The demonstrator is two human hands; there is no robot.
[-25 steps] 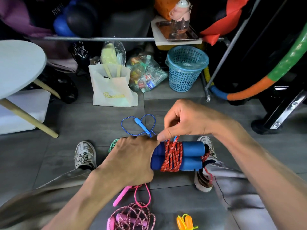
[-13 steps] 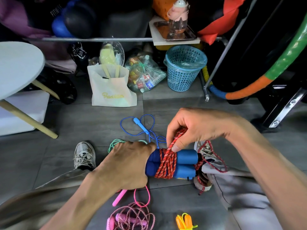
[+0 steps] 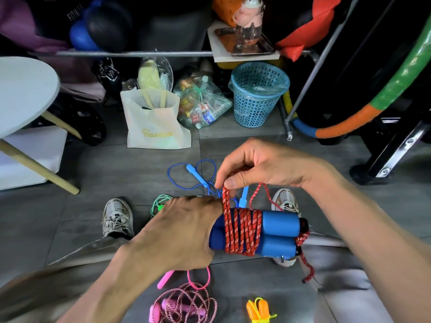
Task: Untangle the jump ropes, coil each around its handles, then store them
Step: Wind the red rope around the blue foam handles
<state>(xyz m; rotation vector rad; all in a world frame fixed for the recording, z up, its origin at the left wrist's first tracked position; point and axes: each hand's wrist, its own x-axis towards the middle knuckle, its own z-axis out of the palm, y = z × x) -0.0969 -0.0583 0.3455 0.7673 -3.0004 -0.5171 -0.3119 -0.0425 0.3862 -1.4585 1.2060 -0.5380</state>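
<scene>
Two blue foam handles (image 3: 277, 236), cylindrical and lying side by side, are held level above the grey tiled floor (image 3: 116, 173), between the person's shoes. A braided red rope (image 3: 242, 231) with white flecks is wound in several close turns round their middle. The left hand (image 3: 184, 231) is curled round the handles' left ends. The right hand (image 3: 261, 166) pinches a strand of the red rope between thumb and fingers just above the coil; a loose loop hangs from that hand to the right, and a red tail dangles below the handles' right ends. Compared with half a second ago, the right hand has risen clear of the coil, drawing the strand taut and upright, and the turns sit more evenly.

On the floor beyond lies a thin, smooth blue rope (image 3: 200, 176) in open loops, and a green rope (image 3: 158, 202) shows behind the left hand. Nearer the camera lie a pink twisted rope (image 3: 186, 301) bundled on its handles, a plain pink rope (image 3: 198, 279), and an orange-handled yellow rope (image 3: 260, 310). Farther back stand a white cloth bag (image 3: 154, 127) and a perforated blue plastic basket (image 3: 256, 99).
</scene>
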